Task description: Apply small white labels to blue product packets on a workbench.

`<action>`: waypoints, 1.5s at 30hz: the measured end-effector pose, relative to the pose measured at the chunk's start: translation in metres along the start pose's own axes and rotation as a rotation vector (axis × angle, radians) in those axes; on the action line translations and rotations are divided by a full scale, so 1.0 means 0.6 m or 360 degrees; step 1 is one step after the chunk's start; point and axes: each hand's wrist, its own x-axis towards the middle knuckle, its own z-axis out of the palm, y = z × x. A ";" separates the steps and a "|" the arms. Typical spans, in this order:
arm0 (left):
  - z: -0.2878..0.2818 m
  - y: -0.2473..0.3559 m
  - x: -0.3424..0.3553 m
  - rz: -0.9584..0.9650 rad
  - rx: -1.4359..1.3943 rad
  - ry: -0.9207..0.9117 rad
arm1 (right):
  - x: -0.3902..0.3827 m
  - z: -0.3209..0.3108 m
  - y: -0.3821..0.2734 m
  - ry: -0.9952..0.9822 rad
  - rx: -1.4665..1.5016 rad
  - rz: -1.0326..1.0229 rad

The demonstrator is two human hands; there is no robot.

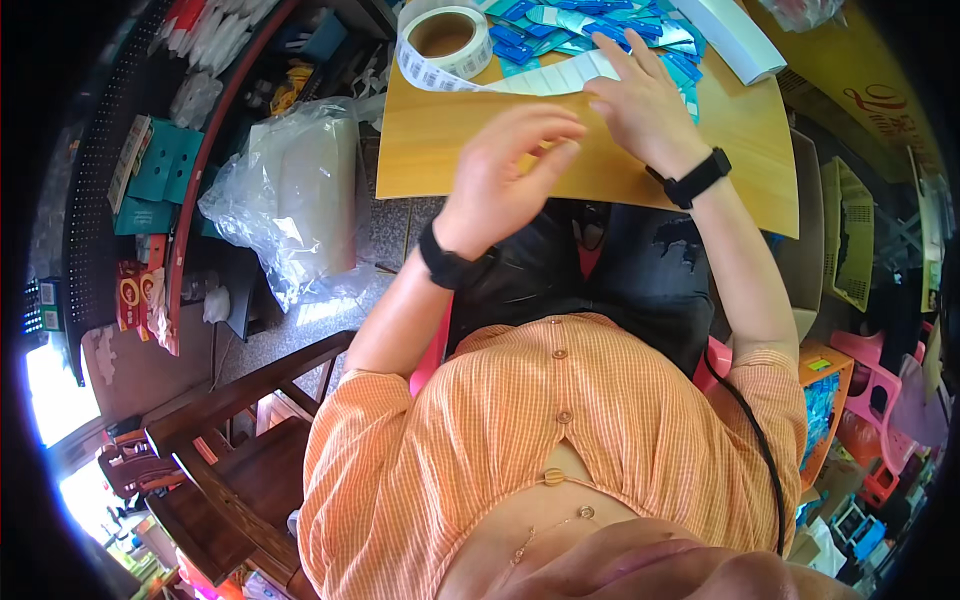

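The wooden table (pixel 430 150) lies beneath both hands, the speckled floor (pixel 395 225) to their left. Beyond the left hand (pixel 515 165) sits a label roll (pixel 472 62), its strip (pixel 555 78) reaching the right hand (pixel 645 105). The left curls loosely, thumb parted; the right stretches forward, fingers spread, its grip unclear.

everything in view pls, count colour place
table: 1, yellow, top centre
label roll: 1, white, table's far left
packets: many, blue, table's far side
box: 1, white, table's far right
bag: 1, clear, left of table
shelf: 1+, red-edged, left
chair: 1, brown, lower left
crate: 1, yellow, right of table
seat: 1+, pink, far right
clutter: uncounted, mixed, both sides
shirt: 1, orange, worn
wristbands: 2, black, wrists
left hand: 1, bare, over table
right hand: 1, bare, by label strip
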 end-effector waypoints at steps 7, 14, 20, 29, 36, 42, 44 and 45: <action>-0.005 0.121 0.010 0.0186 -0.1289 -0.0679 | 0.030 0.018 0.013 -0.0324 -0.0212 -0.0228; -0.002 0.180 0.004 0.0909 -0.1610 -0.0820 | 0.027 0.020 -0.002 -0.0044 -0.0356 -0.0183; -0.002 0.164 -0.019 0.1185 -0.1437 -0.0892 | 0.023 -0.059 -0.039 -0.0490 0.0560 0.0395; 0.074 -0.029 -0.042 -0.0030 0.0623 -0.0032 | -0.054 -0.055 -0.040 -0.0942 0.1814 0.1151; 0.066 -0.070 -0.052 0.0137 0.0887 -0.0240 | -0.059 -0.057 0.062 -0.0405 -0.0499 0.0244; 0.043 -0.092 -0.031 0.0013 0.0613 -0.0264 | -0.108 -0.048 0.005 -0.0357 0.0105 -0.0087; 0.038 -0.102 -0.025 0.0020 0.0643 -0.0267 | -0.119 -0.050 -0.018 -0.0262 0.0307 -0.0176; 0.036 -0.106 -0.025 0.0044 0.0675 -0.0274 | -0.124 -0.050 -0.027 -0.0318 0.0303 -0.0135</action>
